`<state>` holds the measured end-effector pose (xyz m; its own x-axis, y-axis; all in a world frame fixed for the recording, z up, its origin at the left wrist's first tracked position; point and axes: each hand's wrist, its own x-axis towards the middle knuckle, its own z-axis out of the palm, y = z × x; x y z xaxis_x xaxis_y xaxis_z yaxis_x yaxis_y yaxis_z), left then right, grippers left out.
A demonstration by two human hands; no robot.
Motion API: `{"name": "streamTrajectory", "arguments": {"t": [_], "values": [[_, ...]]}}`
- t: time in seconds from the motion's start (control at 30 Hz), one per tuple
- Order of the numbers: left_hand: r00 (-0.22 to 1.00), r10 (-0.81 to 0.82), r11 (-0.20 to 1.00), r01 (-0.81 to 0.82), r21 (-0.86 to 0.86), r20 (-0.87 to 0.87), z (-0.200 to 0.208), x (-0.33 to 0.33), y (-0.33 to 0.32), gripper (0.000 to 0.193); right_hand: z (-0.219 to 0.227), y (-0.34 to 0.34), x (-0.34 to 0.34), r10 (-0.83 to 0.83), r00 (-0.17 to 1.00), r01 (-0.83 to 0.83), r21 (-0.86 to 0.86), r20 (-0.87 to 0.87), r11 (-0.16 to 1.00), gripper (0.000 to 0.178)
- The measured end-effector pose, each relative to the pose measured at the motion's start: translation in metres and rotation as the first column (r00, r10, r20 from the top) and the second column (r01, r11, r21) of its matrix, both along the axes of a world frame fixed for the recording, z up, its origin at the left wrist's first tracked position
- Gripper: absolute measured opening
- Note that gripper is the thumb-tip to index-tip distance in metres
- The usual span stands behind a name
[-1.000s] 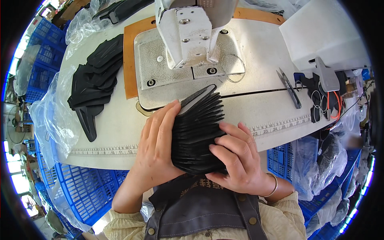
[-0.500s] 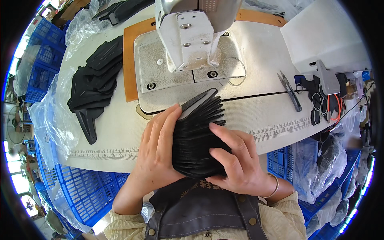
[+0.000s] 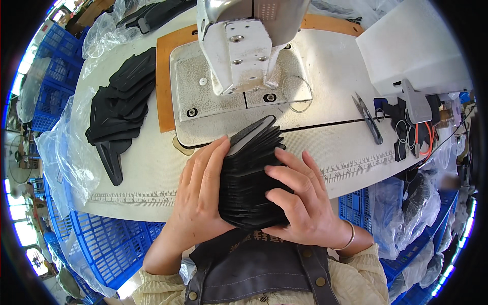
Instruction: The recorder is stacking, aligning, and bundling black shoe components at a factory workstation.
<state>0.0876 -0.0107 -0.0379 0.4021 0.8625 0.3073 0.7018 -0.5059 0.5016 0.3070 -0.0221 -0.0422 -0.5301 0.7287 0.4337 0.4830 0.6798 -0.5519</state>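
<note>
the left hand clasps one side of a fanned stack of black cut pieces at the worktable's front edge; the right hand grips the other with bent, spread fingers. uneven pressure could let pieces slide toward the apron. room lies between the black pile and left hand; ahead, the sewing machine head crowds; rightward, tabletop reaches the thread snips.

Sewing workshop: machine, stacked crates
</note>
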Motion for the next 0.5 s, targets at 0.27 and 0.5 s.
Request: {"name": "streamTrajectory", "arguments": {"t": [0.27, 0.5], "values": [[1.0, -0.006, 1.0, 0.005, 0.025, 0.029, -0.002, 0.001, 0.0, 0.109, 0.007, 0.008, -0.005, -0.009, 0.999, 0.007, -0.03, -0.054, 1.0, 0.077], [1.0, 0.0, 1.0, -0.001, 0.017, 0.024, -0.001, 0.001, 0.001, 0.109, 0.009, 0.01, -0.003, -0.01, 0.999, 0.011, -0.03, 0.032, 0.999, 0.076]]}}
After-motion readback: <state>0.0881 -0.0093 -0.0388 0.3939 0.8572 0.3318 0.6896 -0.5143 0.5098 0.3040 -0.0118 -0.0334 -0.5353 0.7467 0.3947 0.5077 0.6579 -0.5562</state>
